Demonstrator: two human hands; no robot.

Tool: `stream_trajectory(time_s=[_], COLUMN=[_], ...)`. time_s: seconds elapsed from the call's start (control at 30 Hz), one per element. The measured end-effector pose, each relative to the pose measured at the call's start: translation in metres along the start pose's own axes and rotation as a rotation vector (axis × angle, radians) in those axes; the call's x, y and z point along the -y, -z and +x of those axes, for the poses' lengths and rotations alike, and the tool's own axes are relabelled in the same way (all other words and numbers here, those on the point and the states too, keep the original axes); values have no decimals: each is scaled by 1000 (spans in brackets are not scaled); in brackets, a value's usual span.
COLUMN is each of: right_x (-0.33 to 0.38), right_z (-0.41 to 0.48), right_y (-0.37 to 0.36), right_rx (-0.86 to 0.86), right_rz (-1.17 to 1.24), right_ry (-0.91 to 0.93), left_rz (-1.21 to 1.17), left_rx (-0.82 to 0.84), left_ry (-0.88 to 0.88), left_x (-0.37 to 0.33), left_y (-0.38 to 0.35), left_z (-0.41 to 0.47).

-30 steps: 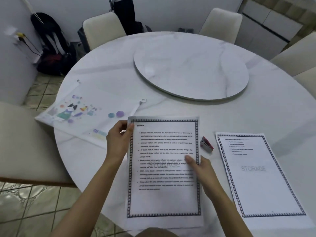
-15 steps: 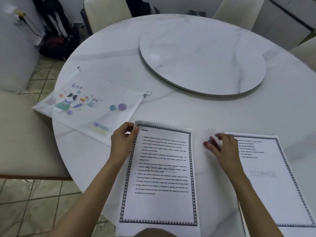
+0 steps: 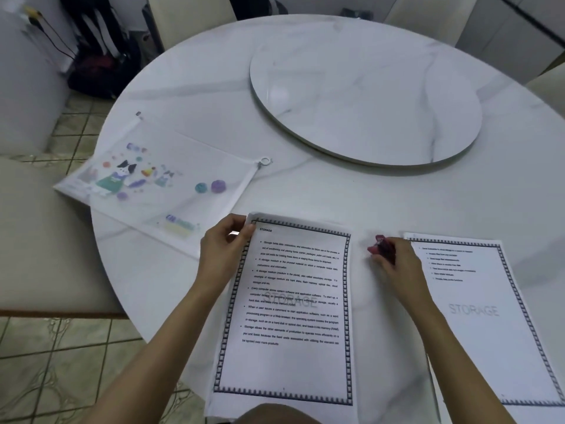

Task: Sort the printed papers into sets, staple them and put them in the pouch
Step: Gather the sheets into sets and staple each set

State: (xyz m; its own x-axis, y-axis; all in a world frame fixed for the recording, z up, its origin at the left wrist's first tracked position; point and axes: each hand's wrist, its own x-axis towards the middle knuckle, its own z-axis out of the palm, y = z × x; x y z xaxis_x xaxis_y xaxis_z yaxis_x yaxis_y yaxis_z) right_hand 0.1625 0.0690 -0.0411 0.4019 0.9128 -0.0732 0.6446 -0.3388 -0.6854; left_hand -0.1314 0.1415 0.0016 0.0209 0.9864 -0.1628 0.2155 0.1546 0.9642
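A big round white table (image 3: 214,96) fills most of the view. A printed paper set (image 3: 293,316) lies on the near part of the table, right in front of the person. It has a dark patterned border, lines of text and the word STORAGE. Its near end sticks out past the table's near edge.

The left hand (image 3: 224,247) pinches the far left corner of this set between thumb and fingers.

The right hand (image 3: 400,264) is just to the right of the set. Its fingers are curled around a small red stapler (image 3: 380,244). It is blurry, so I cannot tell if the stapler rests on the table or is lifted.

Another printed page (image 3: 489,319) with the same border lies flat at the near right, just beside the right hand.

The pouch (image 3: 159,185) lies flat on the left side of the table, apart from the papers. It is see-through, with cat pictures on it and a round zip ring (image 3: 264,162) at its right corner.

A round turntable (image 3: 367,93) sits on the far middle of the table. A pale chair (image 3: 39,240) stands at the left, and a dark bag (image 3: 97,71) is on the floor at the far left.
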Motion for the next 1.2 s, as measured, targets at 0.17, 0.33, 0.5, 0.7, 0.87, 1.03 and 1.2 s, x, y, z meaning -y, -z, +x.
stream_trajectory(time_s=[0.17, 0.33, 0.5, 0.7, 0.87, 1.03, 1.2], right_x=[29, 67, 98, 126, 149, 161, 167], right_z=[-1, -3, -3, 1, -1, -1, -3], right_y=[1, 3, 1, 7, 14, 16, 17], right_rx=[12, 185, 184, 204, 273, 325, 381], right_rz=[218, 340, 255, 45, -87, -195, -293], right_ry=[76, 177, 348, 582, 722, 779, 764], left_rz=[-15, 0, -3, 18, 58, 61, 58], left_rx=[28, 50, 80, 98, 93, 77, 58], left_ry=[-14, -21, -39, -92, -148, -197, -236], left_x=[-7, -15, -23, -29, -32, -33, -39], left_y=[-2, -3, -5, -7, -13, -17, -18], left_z=[-4, -5, -11, -20, -25, -32, -38])
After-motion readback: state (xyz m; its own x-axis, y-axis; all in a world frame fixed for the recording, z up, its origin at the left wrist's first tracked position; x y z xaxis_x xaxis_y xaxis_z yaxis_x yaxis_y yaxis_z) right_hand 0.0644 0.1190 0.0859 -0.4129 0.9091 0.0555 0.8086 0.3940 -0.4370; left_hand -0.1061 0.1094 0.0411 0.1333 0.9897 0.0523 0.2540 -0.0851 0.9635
